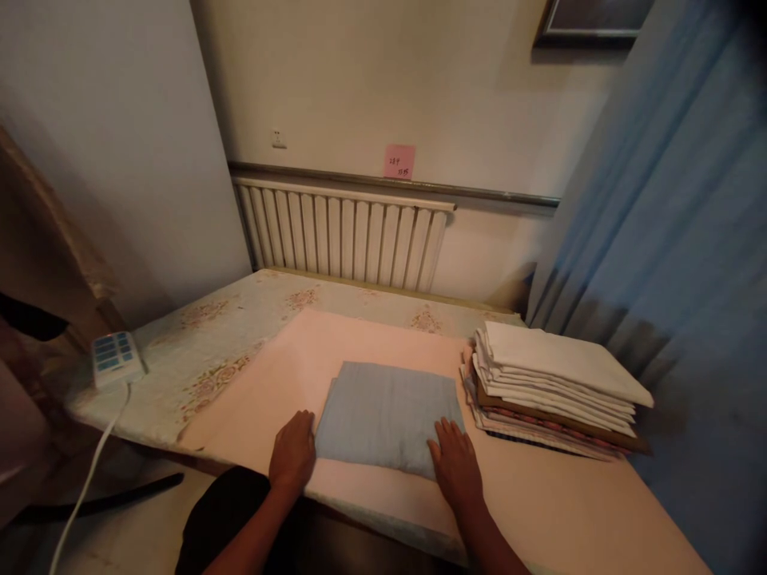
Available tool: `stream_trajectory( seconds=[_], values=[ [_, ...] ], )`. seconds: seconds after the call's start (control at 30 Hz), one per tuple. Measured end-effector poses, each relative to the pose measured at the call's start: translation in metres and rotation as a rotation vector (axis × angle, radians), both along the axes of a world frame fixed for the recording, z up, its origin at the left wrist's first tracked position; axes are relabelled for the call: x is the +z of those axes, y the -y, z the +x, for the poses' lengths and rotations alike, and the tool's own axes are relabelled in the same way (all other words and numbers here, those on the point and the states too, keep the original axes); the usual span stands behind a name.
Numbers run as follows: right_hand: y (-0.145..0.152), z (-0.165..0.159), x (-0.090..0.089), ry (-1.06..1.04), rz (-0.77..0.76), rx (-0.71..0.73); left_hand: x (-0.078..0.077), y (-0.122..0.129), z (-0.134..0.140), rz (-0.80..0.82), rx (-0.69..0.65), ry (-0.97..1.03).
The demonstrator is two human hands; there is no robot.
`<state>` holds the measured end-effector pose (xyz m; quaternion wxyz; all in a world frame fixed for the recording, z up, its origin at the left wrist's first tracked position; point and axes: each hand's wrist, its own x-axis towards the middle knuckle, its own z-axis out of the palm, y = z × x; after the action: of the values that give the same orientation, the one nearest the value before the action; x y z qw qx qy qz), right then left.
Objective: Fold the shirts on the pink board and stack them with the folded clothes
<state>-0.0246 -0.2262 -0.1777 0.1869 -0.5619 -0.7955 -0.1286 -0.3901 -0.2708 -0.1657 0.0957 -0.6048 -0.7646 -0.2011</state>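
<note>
A folded light-blue cloth [388, 415] lies flat in front of me on a pale pink sheet [527, 487]. My left hand [293, 451] rests at the cloth's left edge, its side against the fabric and its fingers slightly bent; the fingertips are partly hidden. On the cloth's right edge lies my right hand [456, 463], palm down with fingers stretched out and nothing gripped. To the right of that hand stands a stack of folded cloths [557, 371], white on top, with brown and patterned ones beneath.
A floral tablecloth [240, 319] covers the table under the pink sheet. On the left edge sits a white power strip [117, 359] with a cord hanging down. Behind the table are a radiator [347, 235] and a wall; a blue curtain [677, 263] hangs at the right.
</note>
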Motion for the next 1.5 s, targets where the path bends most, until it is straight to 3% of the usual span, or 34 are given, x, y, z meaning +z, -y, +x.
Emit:
stream_trajectory(
  seconds=[0.67,1.5],
  values=[
    [-0.0007,0.0003,-0.0014,-0.017,0.003,-0.009,-0.0022,-0.0009,0.0000,0.041,-0.016,0.007],
    [0.0007,-0.0012,0.0022,-0.036,-0.002,-0.011,0.0067,0.0017,0.0036,-0.002,0.000,0.054]
  ],
)
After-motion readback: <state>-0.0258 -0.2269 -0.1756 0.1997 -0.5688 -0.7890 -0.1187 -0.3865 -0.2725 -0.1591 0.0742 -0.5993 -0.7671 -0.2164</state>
